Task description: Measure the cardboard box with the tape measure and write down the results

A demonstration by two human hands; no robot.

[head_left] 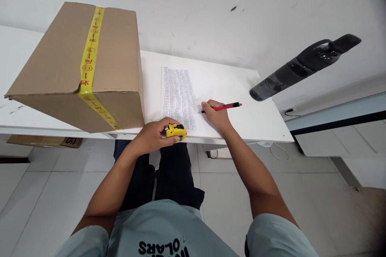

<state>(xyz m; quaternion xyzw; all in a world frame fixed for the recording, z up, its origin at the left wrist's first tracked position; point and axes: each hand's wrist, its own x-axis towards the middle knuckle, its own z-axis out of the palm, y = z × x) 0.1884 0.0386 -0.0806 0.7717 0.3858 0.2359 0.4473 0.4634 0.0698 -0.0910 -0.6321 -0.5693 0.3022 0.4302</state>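
My left hand (157, 135) is closed around a yellow and black tape measure (177, 131) at the front edge of the white table. Between the fingers of my right hand (215, 115) is a red and black pen (227, 106), its dark tip pointing left. That tip is close to the right edge of a paper sheet (177, 96) covered with dense small print or writing. Whether the tip touches the paper I cannot tell. A large cardboard box (117, 52) with yellow printed tape (90, 52) stands just left of the sheet, near my left hand.
A dark handheld vacuum or bottle-like device (301, 68) stands at the table's (238, 84) right end. Behind runs a scuffed white wall (211, 12). Another cardboard piece (45, 140) lies below the table at left. A cable (279, 152) hangs or lies at lower right.
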